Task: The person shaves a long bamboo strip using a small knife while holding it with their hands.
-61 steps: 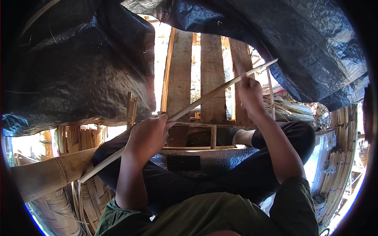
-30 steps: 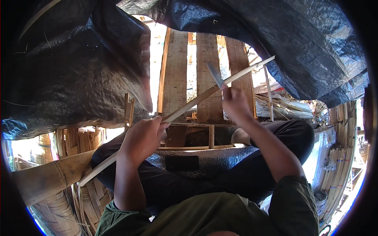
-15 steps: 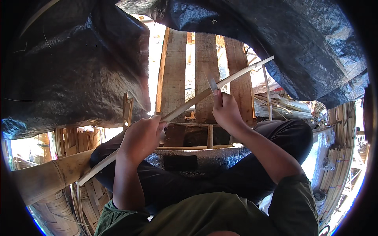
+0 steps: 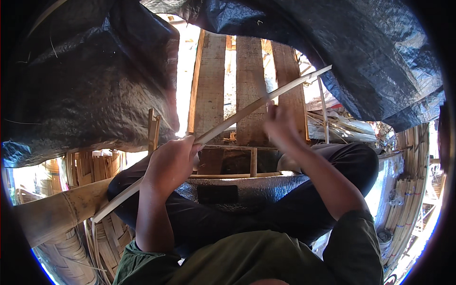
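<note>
A long pale strip of bamboo or wood (image 4: 241, 115) slants across me, low at the left and high at the right. My left hand (image 4: 172, 159) is closed around it near the middle, over my left leg. Its lower end comes out beneath my left forearm. My right hand (image 4: 281, 124), smeared by motion, is just below the strip's upper half with its fingers closed. From that hand rises the blurred blade of a knife (image 4: 268, 97), close against the strip; its handle is hidden in my grip.
Wooden planks (image 4: 250, 71) with gaps between them lie ahead. Black tarpaulin (image 4: 95, 80) hangs at both sides. A thick bamboo pole (image 4: 61, 209) reaches in from the left. Silvery foil sheeting (image 4: 266, 190) lies between my crossed legs, and bundled strips (image 4: 403, 204) stand at the right.
My right hand and the knife have shifted slightly right and tilted against the strip, now blurred. The left hand and the strip have hardly moved.
</note>
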Demonstrator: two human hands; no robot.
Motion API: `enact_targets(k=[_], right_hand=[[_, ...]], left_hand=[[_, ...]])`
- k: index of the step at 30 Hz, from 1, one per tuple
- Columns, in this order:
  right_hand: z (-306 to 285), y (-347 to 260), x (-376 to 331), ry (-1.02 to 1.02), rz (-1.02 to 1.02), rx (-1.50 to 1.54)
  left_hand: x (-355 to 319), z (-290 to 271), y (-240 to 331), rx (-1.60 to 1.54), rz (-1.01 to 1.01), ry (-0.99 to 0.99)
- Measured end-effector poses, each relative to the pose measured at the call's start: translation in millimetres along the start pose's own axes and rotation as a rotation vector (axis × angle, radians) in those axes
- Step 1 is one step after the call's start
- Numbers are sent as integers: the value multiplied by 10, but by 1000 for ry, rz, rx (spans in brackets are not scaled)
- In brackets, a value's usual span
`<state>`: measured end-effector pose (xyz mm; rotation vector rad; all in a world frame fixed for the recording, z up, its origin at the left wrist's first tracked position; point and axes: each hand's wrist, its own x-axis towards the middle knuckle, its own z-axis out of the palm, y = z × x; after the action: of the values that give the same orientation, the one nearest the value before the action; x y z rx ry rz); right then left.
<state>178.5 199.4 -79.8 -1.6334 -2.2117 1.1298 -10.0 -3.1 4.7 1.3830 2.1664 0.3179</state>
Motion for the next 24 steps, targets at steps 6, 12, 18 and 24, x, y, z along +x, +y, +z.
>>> enact_targets(k=[6,12,18,24], right_hand=[[-291,-234,-25,-7,207,435],[-347,-343,-132,-304,135,70],[-180,-186,-64,-61,30,42],[-286,156,208,46,16,69]], left_hand=[[-11,-9,35,19,-13,4],[-24,-7,58,30,-16,15],[-30,6,98,29,3,32],[-29,18,183,61,14,21]])
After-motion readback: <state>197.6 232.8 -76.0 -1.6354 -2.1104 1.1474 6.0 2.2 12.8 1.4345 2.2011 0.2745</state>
